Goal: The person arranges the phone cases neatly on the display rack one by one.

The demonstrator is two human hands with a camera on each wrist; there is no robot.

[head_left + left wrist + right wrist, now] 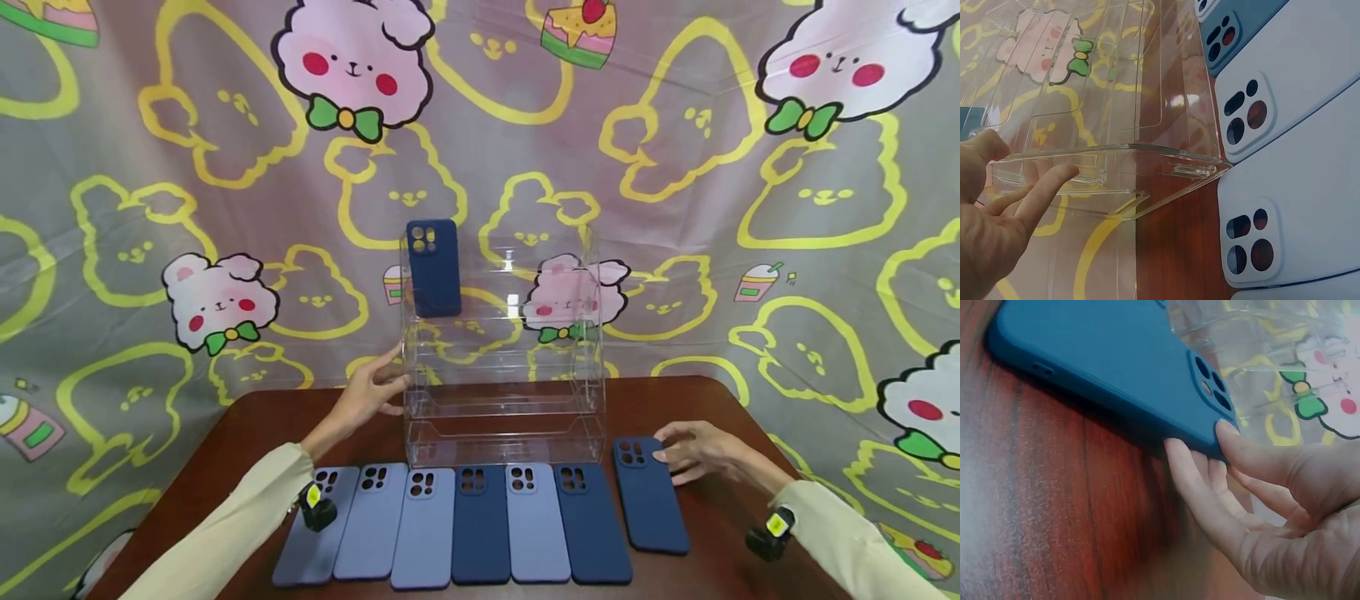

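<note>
A clear acrylic display rack (504, 408) with stepped tiers stands at the table's middle. My left hand (369, 392) is at its left side, fingers fairly straight and touching the side panel; the left wrist view shows the thumb and fingers spread beside the clear edge. On the rack's upper left stands a dark blue phone case (435, 271). To the rack's front right, my right hand (697, 452) pinches the top right corner of another dark blue phone case (652, 500). In the right wrist view, the thumb presses on this case (1097, 356) near its camera cutouts, with fingers at its edge.
Several phone cases lie in a row in front of the rack, among them a lavender case (422, 533), a dark blue case (481, 533) and another dark blue case (596, 533). The brown table (247, 433) meets a cartoon-patterned curtain (675, 292) behind.
</note>
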